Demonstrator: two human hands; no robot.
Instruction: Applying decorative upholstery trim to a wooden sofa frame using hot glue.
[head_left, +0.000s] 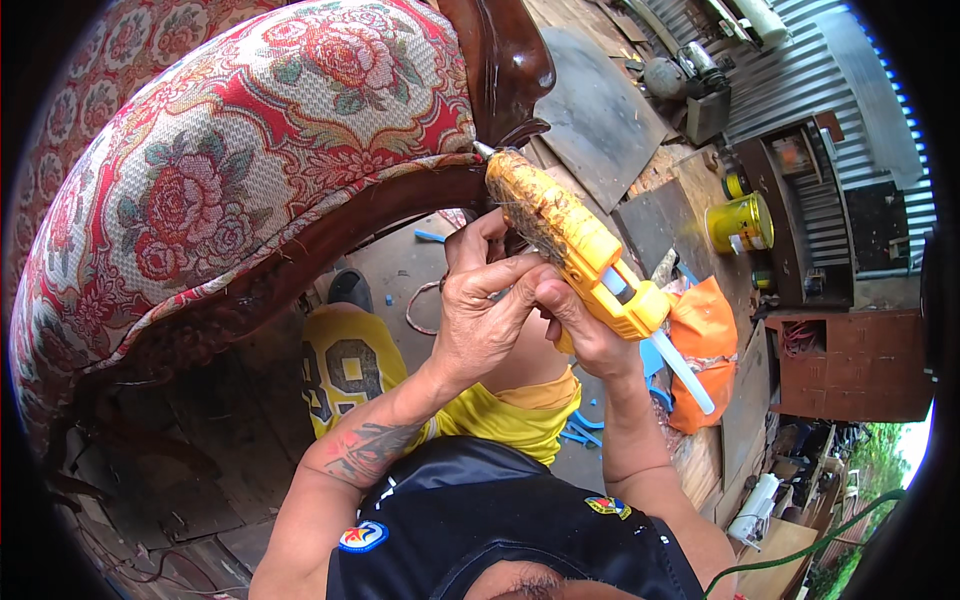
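Hot-glue gun (pixel 565 225): yellow, stained; nozzle (pixel 484 150) at the edge of the floral upholstery (pixel 190 200), contact unclear.
Right hand (pixel 598 340): grasping the gun.
Left hand (pixel 480 310): fingertips pinched near the right thumb — anything held, cannot tell.
Hazard: a wrist slip could drag the nozzle across the upholstery — scorching it, if hot.

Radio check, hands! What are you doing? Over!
Right hand gripping yellow glue gun. Left hand close beside it. Nozzle at edge of floral fabric. Nothing visibly blocking it.

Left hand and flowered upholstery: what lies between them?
In the head view, the curved dark wooden rail lies between the left hand and the upholstery.
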